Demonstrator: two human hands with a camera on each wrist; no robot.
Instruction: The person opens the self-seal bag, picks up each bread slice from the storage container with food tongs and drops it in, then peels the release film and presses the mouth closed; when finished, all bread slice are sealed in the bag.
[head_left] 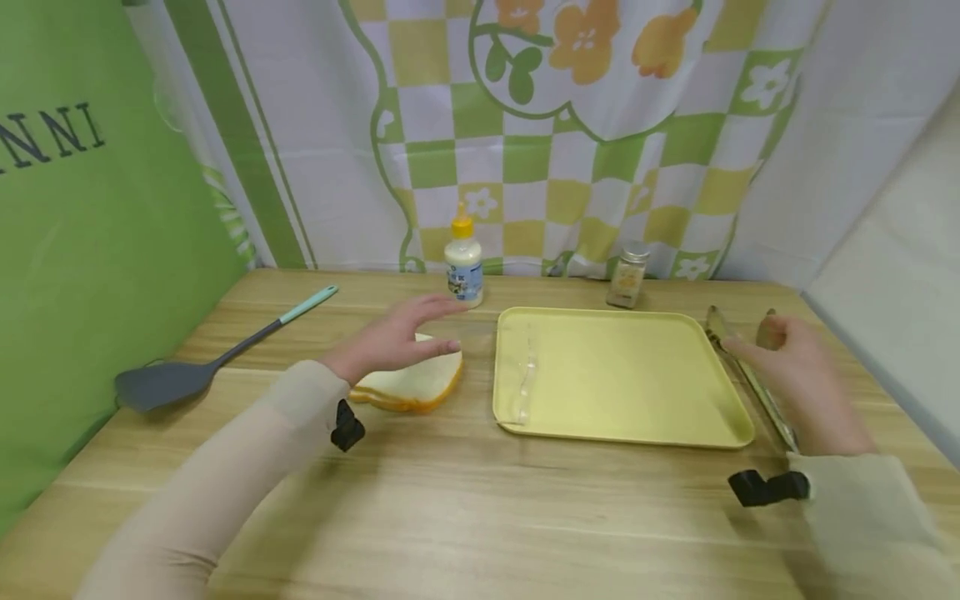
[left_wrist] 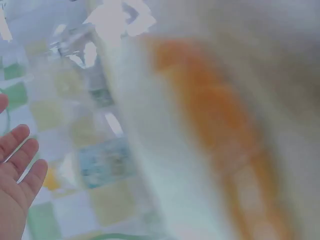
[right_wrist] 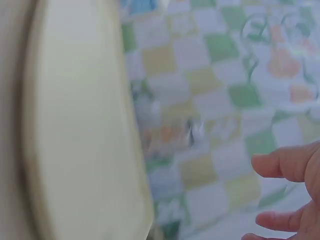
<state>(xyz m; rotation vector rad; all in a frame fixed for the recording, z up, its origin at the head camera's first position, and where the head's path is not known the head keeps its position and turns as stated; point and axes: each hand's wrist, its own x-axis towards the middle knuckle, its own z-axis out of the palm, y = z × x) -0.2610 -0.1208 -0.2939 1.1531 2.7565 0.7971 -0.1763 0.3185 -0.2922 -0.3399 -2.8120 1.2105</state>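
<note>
My left hand [head_left: 401, 333] hovers over slices of bread [head_left: 420, 379] with orange-brown crust, its fingers extended and thumb apart. In the left wrist view the bread [left_wrist: 165, 145] looms large and blurred, and the spread fingers hold nothing. Right of the tray lie metal tongs [head_left: 767, 404]. My right hand [head_left: 806, 379] is over them, partly covering them, with fingers loosely bent. The right wrist view shows a gap between thumb [right_wrist: 280, 162] and fingers, with nothing in it. Between the hands sits a yellow tray [head_left: 615, 375].
Clear plastic [head_left: 527, 375] overlaps the tray's left side. Behind stand a squeeze bottle [head_left: 465, 267] with a yellow cap and a small spice jar [head_left: 628, 275]. A grey spatula [head_left: 168, 383] with a mint handle lies at left. Curtains [head_left: 540, 175] back the wooden table [head_left: 487, 517].
</note>
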